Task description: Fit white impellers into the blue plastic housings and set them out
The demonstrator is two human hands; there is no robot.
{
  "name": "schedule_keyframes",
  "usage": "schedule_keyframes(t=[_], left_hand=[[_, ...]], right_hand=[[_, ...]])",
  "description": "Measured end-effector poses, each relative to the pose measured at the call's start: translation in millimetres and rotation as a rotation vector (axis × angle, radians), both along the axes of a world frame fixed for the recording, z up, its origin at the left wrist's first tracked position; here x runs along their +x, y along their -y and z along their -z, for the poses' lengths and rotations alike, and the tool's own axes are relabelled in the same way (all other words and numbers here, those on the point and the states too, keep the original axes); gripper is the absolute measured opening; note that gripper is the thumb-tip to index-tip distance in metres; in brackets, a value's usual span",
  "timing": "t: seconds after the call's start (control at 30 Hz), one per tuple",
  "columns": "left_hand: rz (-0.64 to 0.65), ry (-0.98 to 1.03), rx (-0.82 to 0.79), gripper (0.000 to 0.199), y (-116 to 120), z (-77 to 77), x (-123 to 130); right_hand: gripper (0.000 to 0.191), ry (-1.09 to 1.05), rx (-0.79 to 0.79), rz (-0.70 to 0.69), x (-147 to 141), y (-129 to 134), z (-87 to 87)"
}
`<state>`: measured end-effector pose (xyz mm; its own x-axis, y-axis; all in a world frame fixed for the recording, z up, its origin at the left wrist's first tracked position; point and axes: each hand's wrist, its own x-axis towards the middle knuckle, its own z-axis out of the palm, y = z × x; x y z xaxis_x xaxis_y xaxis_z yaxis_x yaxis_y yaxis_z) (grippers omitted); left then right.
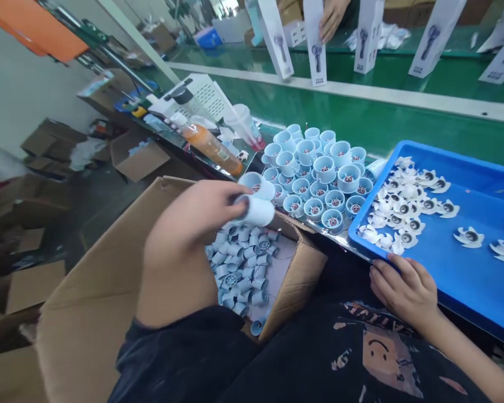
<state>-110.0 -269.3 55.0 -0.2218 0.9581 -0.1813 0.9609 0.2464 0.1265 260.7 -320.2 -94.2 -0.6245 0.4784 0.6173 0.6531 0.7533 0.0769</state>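
Observation:
My left hand (212, 207) reaches over the cardboard box with its fingers pinched on a light-blue round plastic housing (259, 211), tipped on its side. Just behind it is a second housing (256, 184); whether my fingers also hold that one I cannot tell. Many loose housings (241, 263) lie jumbled inside the box (304, 274). On the table edge to the right, a stacked group of upright housings (324, 169) shows motor parts and red wires inside. My right hand (407, 288) has its fingers curled on the near rim of a blue tray (453, 296), beside white fan blades (404, 209).
A green conveyor belt (340, 106) runs behind, with white printed boxes (318, 56) standing along it. Another person's hand (332, 19) touches one box. An orange drink bottle (212, 146) and a plastic cup (244, 126) lie left of the housings. Cardboard boxes (138, 159) cover the floor at left.

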Motion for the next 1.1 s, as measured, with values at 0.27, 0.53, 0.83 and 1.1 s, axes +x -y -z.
schedule_keyframes(t=[0.27,0.53,0.83,1.1], left_hand=[[0.301,-0.202,-0.138,0.042,-88.0,29.5,92.8],[0.083,-0.164,0.035,0.049,-65.2,22.5,86.4],[0.263,0.002,0.158,0.03,-53.4,10.1,118.9],[0.599,0.03,0.021,0.023,-158.0,11.9,219.7]], right_hand=[[0.027,-0.104,-0.305,-0.235,28.0,17.7,-24.8],[0.014,-0.192,-0.295,-0.31,81.7,31.2,-25.2],[0.017,-0.156,-0.265,-0.368,80.7,17.1,-32.2],[0.02,-0.236,-0.069,-0.26,81.0,33.5,-51.6]])
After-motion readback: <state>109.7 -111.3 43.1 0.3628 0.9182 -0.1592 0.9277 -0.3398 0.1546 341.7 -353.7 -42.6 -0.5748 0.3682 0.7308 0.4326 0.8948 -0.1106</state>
